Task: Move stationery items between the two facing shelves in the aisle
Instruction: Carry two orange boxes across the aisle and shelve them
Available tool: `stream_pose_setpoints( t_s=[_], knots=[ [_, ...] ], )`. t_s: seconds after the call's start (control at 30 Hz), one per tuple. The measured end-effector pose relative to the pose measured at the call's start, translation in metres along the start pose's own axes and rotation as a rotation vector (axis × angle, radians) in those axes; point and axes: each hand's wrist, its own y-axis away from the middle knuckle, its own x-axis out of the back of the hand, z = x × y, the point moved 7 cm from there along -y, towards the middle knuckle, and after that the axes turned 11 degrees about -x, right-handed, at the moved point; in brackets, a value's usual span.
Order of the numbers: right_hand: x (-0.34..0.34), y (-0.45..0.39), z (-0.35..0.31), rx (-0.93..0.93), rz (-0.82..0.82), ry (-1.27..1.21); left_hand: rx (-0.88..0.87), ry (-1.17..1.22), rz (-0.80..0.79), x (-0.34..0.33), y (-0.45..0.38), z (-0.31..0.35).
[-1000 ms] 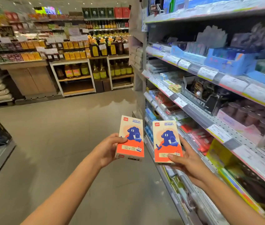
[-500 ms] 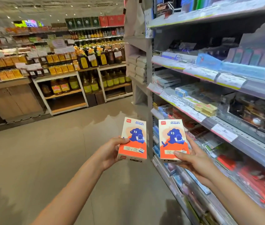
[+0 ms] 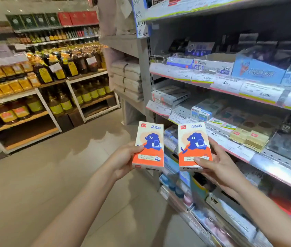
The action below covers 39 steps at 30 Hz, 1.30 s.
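I hold two alike small boxes upright in front of me, white and orange with a blue cartoon animal. My left hand [image 3: 123, 162] grips the left box [image 3: 149, 146] by its left edge. My right hand [image 3: 216, 166] grips the right box [image 3: 193, 147] from below and behind, thumb on its front. Both boxes hang in the air beside the stationery shelf [image 3: 230, 145] on my right, near its end post. The facing shelf is out of view.
The stationery shelf holds small packs, erasers [image 3: 249, 138] and blue display boxes [image 3: 258, 70] behind price strips. Stacked paper bundles [image 3: 126, 79] sit past the end post. A bottle rack [image 3: 66, 82] stands across the tiled floor [image 3: 52, 175] at the left.
My view has swung to the right and closer to the stationery shelf. Both hands keep the boxes side by side, a little higher in view.
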Motion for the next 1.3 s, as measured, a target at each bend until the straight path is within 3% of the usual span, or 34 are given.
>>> stream_pose_setpoints(
  t_s=[0.3, 0.53, 0.83, 1.07, 1.2, 1.3],
  knots=[
    [0.027, -0.093, -0.039, 0.011, 0.200, -0.023, -0.008, -0.072, -0.142, -0.008, -0.166, 0.032],
    [0.042, -0.120, -0.059, 0.058, 0.354, -0.006, -0.025, -0.166, -0.269, -0.042, -0.246, 0.038],
    [0.039, -0.125, -0.071, 0.078, 0.526, -0.048, -0.101, -0.273, -0.462, -0.086, -0.303, 0.046],
    [0.031, -0.129, -0.077, 0.084, 0.664, -0.052, -0.155, -0.452, -0.526, -0.089, -0.323, 0.039],
    [0.026, -0.132, -0.073, 0.074, 0.714, -0.083, -0.258, -0.539, -0.748, -0.092, -0.314, 0.050],
    [0.023, -0.135, -0.071, 0.073, 0.739, -0.120, -0.438, -0.838, -0.968, -0.092, -0.308, 0.053]
  ],
)
